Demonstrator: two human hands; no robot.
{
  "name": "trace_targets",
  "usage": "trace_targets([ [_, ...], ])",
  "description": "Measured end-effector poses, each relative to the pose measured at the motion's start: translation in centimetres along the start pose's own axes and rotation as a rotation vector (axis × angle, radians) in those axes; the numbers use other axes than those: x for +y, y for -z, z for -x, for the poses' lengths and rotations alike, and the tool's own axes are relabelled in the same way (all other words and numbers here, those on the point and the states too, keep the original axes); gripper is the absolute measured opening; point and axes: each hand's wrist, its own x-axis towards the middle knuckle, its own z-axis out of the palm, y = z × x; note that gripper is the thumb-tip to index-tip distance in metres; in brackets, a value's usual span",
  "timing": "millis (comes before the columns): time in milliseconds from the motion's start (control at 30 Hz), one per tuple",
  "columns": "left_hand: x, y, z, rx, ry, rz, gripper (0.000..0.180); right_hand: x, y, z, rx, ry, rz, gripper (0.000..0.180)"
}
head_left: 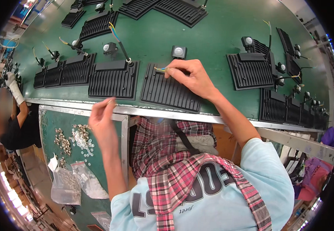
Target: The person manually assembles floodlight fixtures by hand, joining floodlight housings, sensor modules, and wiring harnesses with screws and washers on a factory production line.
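My right hand is closed in a pinch over a black finned floodlight housing, gripping a cable whose thin coloured wire ends stick out past the fingertips. That housing lies flat near the table's front edge, and a sensor head with a white dome sits just behind it. Beside the table edge, my left hand hangs with thumb and finger pressed together; what they hold, if anything, is too small to name. Left of the right hand lies another finned housing, its cable standing up with bare coloured wires.
More finned housings with sensors stand to the left, right and back of the green table. A lower side table holds small metal fittings, translucent rings and plastic bags. A co-worker is at far left.
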Motion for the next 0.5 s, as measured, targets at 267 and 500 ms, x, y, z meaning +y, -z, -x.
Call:
trace_targets([
  [267,-2.4,-10.0,-2.3,-0.32,0.273,0.762,0.012,0.1,-1.0,-0.3,0.018,0.048,-0.022,0.015],
  [500,-3.0,-11.7,-1.6,-0.374,0.305,0.934,0.025,0.6,-1.2,-0.2,0.088,0.054,0.053,0.016],
])
